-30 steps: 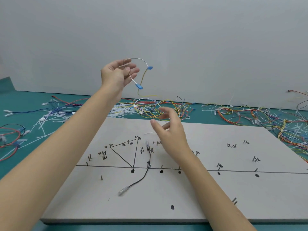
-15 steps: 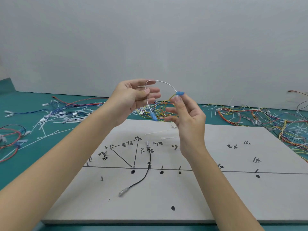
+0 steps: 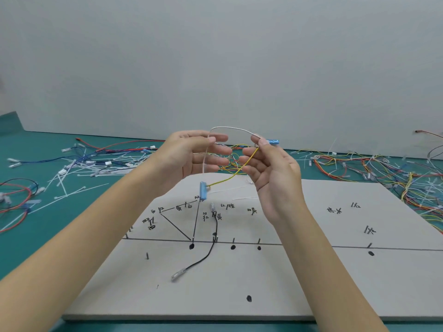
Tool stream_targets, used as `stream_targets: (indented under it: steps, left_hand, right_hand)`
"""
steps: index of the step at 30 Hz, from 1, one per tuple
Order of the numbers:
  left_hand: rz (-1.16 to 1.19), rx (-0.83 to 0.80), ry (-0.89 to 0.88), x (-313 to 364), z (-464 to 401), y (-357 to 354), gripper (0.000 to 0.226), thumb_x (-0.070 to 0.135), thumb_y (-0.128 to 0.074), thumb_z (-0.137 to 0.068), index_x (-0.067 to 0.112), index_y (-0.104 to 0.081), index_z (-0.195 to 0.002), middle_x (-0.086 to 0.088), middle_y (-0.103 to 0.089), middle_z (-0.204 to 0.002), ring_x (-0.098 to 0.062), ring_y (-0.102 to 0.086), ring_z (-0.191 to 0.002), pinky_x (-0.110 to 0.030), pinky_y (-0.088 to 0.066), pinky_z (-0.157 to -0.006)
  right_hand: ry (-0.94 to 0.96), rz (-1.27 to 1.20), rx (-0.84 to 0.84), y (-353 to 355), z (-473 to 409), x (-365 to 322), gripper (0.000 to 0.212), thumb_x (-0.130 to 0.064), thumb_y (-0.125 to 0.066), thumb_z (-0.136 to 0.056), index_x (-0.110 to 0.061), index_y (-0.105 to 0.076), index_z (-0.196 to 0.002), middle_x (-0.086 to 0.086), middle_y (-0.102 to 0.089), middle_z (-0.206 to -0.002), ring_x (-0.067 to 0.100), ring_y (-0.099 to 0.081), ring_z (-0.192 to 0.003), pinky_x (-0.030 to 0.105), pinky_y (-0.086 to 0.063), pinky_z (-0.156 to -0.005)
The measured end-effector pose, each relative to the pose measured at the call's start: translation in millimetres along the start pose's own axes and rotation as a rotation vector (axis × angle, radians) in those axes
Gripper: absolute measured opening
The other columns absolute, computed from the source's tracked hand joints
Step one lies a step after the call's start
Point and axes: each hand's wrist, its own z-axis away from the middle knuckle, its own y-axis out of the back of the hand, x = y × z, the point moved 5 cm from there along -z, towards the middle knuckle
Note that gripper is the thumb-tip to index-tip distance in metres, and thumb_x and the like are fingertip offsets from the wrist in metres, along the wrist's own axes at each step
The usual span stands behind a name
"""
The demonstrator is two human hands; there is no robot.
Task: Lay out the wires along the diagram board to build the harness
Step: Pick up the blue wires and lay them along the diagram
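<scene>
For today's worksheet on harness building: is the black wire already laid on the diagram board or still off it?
Laid on it. The black wire lies flat on the diagram board, running from the pegs down to its clear connector. Neither hand touches it.

**Green table, grey board and loose wires**

A teal-green table point(image 3: 72, 236) is seen running back to a pale wall. A flat grey diagram board point(image 3: 311, 283) is laid directly on it, marked with black lines, dots and handwritten labels and set with short pins. A black wire point(image 3: 211, 250) with a clear connector at its near end is laid on the board. White cable ties point(image 3: 72, 173) and blue and red wires point(image 3: 14, 195) are scattered on the table to the left; a tangle of red, yellow and orange wires point(image 3: 383, 171) is spread beyond the board's right far corner
</scene>
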Motion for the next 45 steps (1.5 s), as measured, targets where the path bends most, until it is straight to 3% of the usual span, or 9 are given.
stream_targets:
  steps: [4,7,11,20,27,31,37,41,45]
  left_hand:
    - [0.026,-0.082,0.103,-12,4,-4,0.035,0.028,-0.040,-0.101,0.011,-0.070,-0.107,-0.012,-0.074,-0.103,-0.020,-0.073,-0.086,-0.025,-0.058,-0.072]
    - [-0.035,-0.194,0.181,-22,10,-6,0.050,0.039,-0.033,-0.101,0.020,-0.077,-0.088,-0.016,-0.074,-0.100,-0.028,-0.072,-0.091,-0.030,-0.058,-0.080]
    - [0.019,-0.291,0.265,-29,22,-10,0.049,0.048,-0.039,-0.092,0.017,-0.076,-0.080,-0.018,-0.073,-0.081,-0.030,-0.072,-0.068,-0.032,-0.059,-0.070]
    - [-0.100,-0.160,0.177,-29,40,-3,0.043,0.050,-0.043,-0.089,0.023,-0.073,-0.074,0.004,-0.033,-0.044,-0.013,-0.029,-0.034,-0.024,-0.047,-0.050]
    - [-0.171,0.051,0.093,-34,43,22,0.036,0.037,-0.045,-0.097,0.011,-0.066,-0.085,-0.001,-0.036,-0.043,-0.013,-0.032,-0.039,-0.023,-0.042,-0.042]
    - [-0.167,0.047,0.148,-35,46,28,0.034,0.036,-0.057,-0.086,0.015,-0.064,-0.112,-0.005,-0.059,-0.059,-0.012,-0.035,-0.036,-0.020,-0.037,-0.036]
    - [-0.206,-0.100,0.195,-24,54,29,0.054,0.067,-0.053,-0.081,0.039,-0.055,-0.127,-0.007,-0.070,-0.104,-0.017,-0.041,-0.040,-0.015,-0.031,-0.034]
    - [-0.169,-0.149,0.256,-25,51,41,0.073,0.077,-0.028,-0.082,0.026,-0.064,-0.122,-0.015,-0.069,-0.110,-0.020,-0.039,-0.039,-0.015,-0.028,-0.034]
    - [0.055,-0.432,0.297,-20,56,48,0.086,0.076,-0.029,-0.087,0.003,-0.067,-0.112,-0.029,-0.060,-0.122,-0.019,-0.043,-0.041,-0.016,-0.036,-0.033]
  right_hand:
    - [-0.154,-0.159,-0.058,-4,2,8,0.009,-0.010,-0.051,-0.098,-0.007,-0.058,-0.101,0.005,-0.070,-0.069,0.013,-0.070,-0.061,0.017,-0.053,-0.052]
    - [-0.191,-0.179,-0.103,-6,2,13,0.009,-0.010,-0.049,-0.099,-0.006,-0.056,-0.103,0.006,-0.071,-0.071,0.014,-0.072,-0.066,0.016,-0.053,-0.053]
    - [-0.200,-0.118,-0.144,-5,0,15,0.018,-0.016,-0.045,-0.101,-0.005,-0.059,-0.105,0.006,-0.073,-0.076,0.014,-0.072,-0.071,0.017,-0.054,-0.057]
    - [-0.295,-0.002,-0.168,1,-4,20,0.028,-0.026,-0.042,-0.102,-0.011,-0.065,-0.107,0.003,-0.073,-0.080,0.013,-0.068,-0.063,0.020,-0.051,-0.047]
    - [-0.251,0.093,-0.121,8,-8,24,0.028,-0.024,-0.052,-0.098,-0.010,-0.068,-0.115,-0.003,-0.057,-0.076,0.010,-0.059,-0.066,0.020,-0.049,-0.053]
    - [-0.185,0.119,-0.095,8,-7,23,0.021,-0.024,-0.059,-0.094,-0.010,-0.072,-0.102,-0.003,-0.061,-0.073,0.009,-0.059,-0.066,0.019,-0.050,-0.055]
    - [-0.070,0.223,-0.052,7,-6,20,0.015,-0.022,-0.067,-0.087,-0.010,-0.076,-0.085,0.006,-0.065,-0.076,0.014,-0.059,-0.067,0.020,-0.049,-0.050]
    - [-0.073,0.214,-0.085,3,-4,22,0.016,-0.019,-0.069,-0.085,-0.003,-0.071,-0.085,0.003,-0.064,-0.064,0.012,-0.055,-0.054,0.018,-0.043,-0.045]
    - [-0.150,0.199,-0.112,1,-4,28,0.009,-0.013,-0.070,-0.086,-0.005,-0.067,-0.084,0.004,-0.063,-0.061,0.009,-0.054,-0.048,0.017,-0.037,-0.040]
